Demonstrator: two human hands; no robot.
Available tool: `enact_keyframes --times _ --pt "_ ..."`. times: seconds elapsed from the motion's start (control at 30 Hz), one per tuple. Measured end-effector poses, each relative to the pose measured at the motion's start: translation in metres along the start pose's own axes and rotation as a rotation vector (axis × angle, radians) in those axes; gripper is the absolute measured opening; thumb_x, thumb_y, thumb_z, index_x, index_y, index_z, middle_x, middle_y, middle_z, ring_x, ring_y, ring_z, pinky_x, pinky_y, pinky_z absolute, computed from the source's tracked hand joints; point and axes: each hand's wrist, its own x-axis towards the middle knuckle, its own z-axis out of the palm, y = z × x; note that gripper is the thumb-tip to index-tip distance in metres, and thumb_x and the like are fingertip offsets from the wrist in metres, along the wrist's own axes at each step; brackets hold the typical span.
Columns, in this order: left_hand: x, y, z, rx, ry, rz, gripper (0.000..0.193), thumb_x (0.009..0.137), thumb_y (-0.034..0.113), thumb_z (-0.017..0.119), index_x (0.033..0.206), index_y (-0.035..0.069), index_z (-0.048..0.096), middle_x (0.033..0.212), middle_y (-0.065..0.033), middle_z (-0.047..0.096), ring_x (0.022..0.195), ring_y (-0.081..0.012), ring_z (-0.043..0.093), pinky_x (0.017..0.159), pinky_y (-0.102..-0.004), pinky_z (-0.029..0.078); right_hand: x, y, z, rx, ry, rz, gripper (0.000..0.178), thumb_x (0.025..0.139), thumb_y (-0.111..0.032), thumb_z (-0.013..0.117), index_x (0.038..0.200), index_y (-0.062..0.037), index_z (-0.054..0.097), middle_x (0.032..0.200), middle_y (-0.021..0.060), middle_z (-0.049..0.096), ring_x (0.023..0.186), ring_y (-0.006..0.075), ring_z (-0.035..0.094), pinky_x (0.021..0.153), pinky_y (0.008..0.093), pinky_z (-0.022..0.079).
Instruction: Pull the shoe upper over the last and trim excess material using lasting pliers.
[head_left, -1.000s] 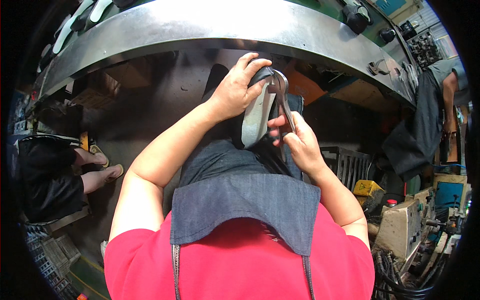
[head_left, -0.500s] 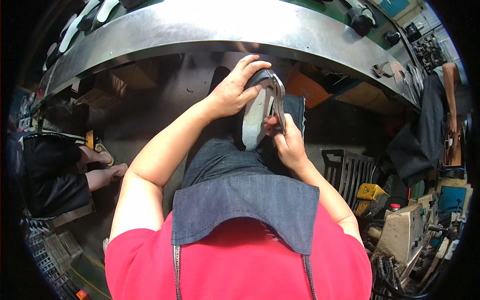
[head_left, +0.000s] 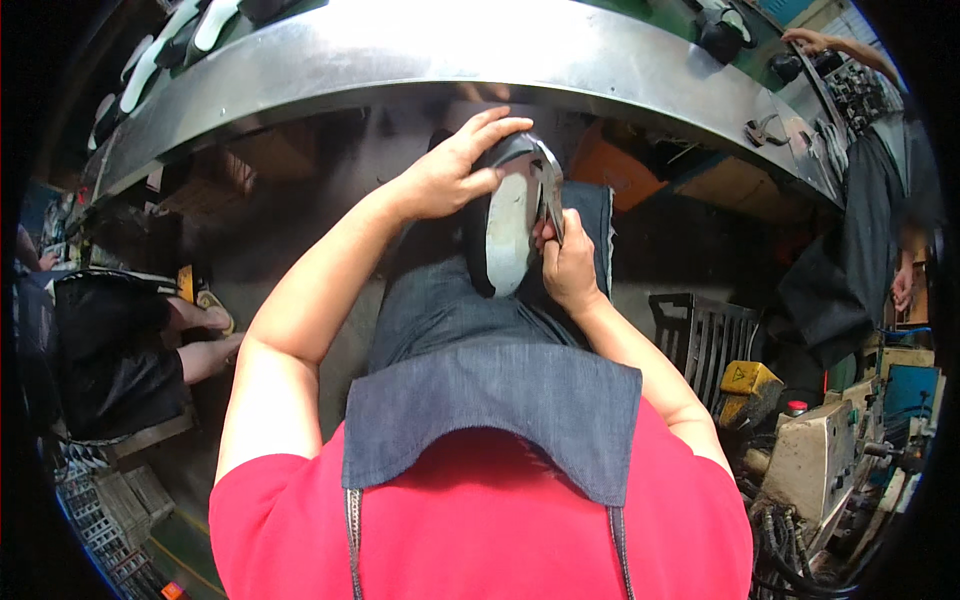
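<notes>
A shoe with a black upper and a pale grey, unsoled bottom rests above my lap, bottom up and toe pointing away from me. My left hand grips it from the left, fingers over the toe end and thumb along its side. In my right hand are metal pincers, the fingers wrapped round their handles. The pincers' head meets the shoe's edge at the right of the toe; whether the jaws are closed on the upper I cannot tell. A denim apron covers my lap.
Ahead runs a long metal bench with shoes behind it and another pair of pincers on its right part. A black crate and a machine stand at right. Other people are at both sides.
My left hand has shifted slightly left on the toe. The pincers and my right hand have moved a little, the tool now standing more upright. At right, a co-worker's arm has reached toward the bench.
</notes>
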Motion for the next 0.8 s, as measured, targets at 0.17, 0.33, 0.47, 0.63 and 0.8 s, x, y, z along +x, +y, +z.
enact_keyframes --times 0.17,0.33,0.47,0.63,0.8 --pt "0.007 -0.003 0.016 0.128 0.147 -0.02 0.043 0.092 0.005 0.052 0.135 0.01 0.05 0.143 -0.0166 0.043 0.138 -0.0305 0.038 0.114 -0.0399 0.03 0.003 -0.021 -0.002 0.079 -0.093 0.168 0.023 0.08 0.011 0.04 0.097 -0.002 0.049 0.083 0.0103 0.061 0.074 0.0233 0.062 0.07 0.0353 0.051" --pt "0.001 -0.011 0.019 0.062 0.222 0.009 0.042 0.092 0.003 0.051 0.133 0.01 0.052 0.139 -0.0141 0.046 0.136 -0.0282 0.039 0.114 -0.0387 0.03 0.0 -0.045 -0.023 0.308 -0.254 0.278 0.032 0.08 0.009 0.042 0.109 0.0009 0.052 0.094 0.0138 0.063 0.088 0.0229 0.064 0.083 0.034 0.05" --pt "0.003 -0.008 0.019 0.047 0.204 0.014 0.041 0.091 0.002 0.05 0.132 0.008 0.052 0.138 -0.0143 0.046 0.136 -0.0277 0.039 0.114 -0.0384 0.03 -0.002 -0.044 -0.035 0.642 -0.361 0.499 0.055 0.074 0.008 0.032 0.127 0.0011 0.046 0.119 0.0115 0.057 0.112 0.0203 0.058 0.098 0.0351 0.047" --pt "0.001 -0.007 0.02 0.053 0.227 0.018 0.041 0.091 0.003 0.05 0.132 0.006 0.052 0.137 -0.0152 0.048 0.135 -0.0284 0.041 0.113 -0.0383 0.031 0.012 -0.054 -0.034 0.677 -0.348 0.571 0.037 0.078 0.008 0.033 0.11 -0.0001 0.05 0.108 0.0118 0.06 0.097 0.0171 0.061 0.081 0.0288 0.052" --pt "0.003 -0.005 0.016 0.108 0.201 0.022 0.042 0.09 0.003 0.051 0.132 0.005 0.052 0.136 -0.0172 0.049 0.133 -0.0304 0.043 0.112 -0.0387 0.032 0.0 -0.029 0.01 0.348 -0.057 0.308 0.019 0.082 0.012 0.036 0.092 -0.0004 0.047 0.082 0.0108 0.062 0.067 0.0163 0.06 0.061 0.0304 0.051"
